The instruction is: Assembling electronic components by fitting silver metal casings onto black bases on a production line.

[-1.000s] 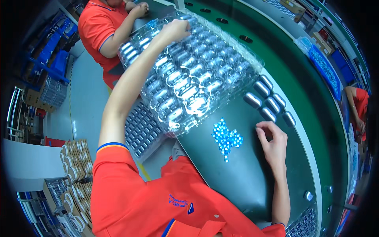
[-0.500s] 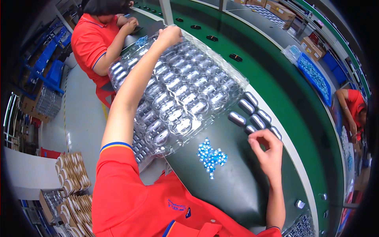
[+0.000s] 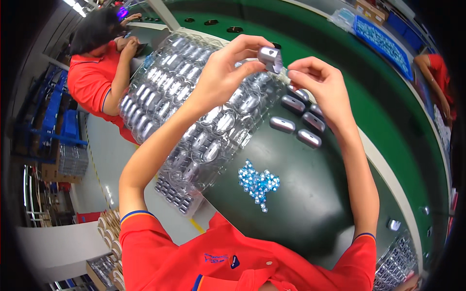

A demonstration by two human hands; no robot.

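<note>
My left hand [image 3: 233, 68] grips a small silver-grey case [image 3: 268, 55] with rounded edges, raised above the far end of the dark work mat. Just right of it, my right hand [image 3: 318, 80] has its fingers drawn together in a pinch; whatever lies between the fingertips is too small or hidden to make out. Below my right hand, several similar rounded cases lie loose, among them a grey case [image 3: 282, 124] and another grey case [image 3: 309, 138]. A pile of small blue-and-white pieces [image 3: 259, 182] rests on the mat nearer to me.
Stacked clear plastic trays [image 3: 177, 92] filled with silver cases cover the left side. Beyond the table runs a green conveyor belt [image 3: 359, 106] carrying dark pieces [image 3: 235, 29]. A co-worker in red [image 3: 92, 80] sits at the far left. A blue bin [image 3: 383, 43] stands across the belt.
My left hand has come back from the trays' far end and now holds a case. My right hand has risen from the loose cases toward it. The whole view has shifted.
</note>
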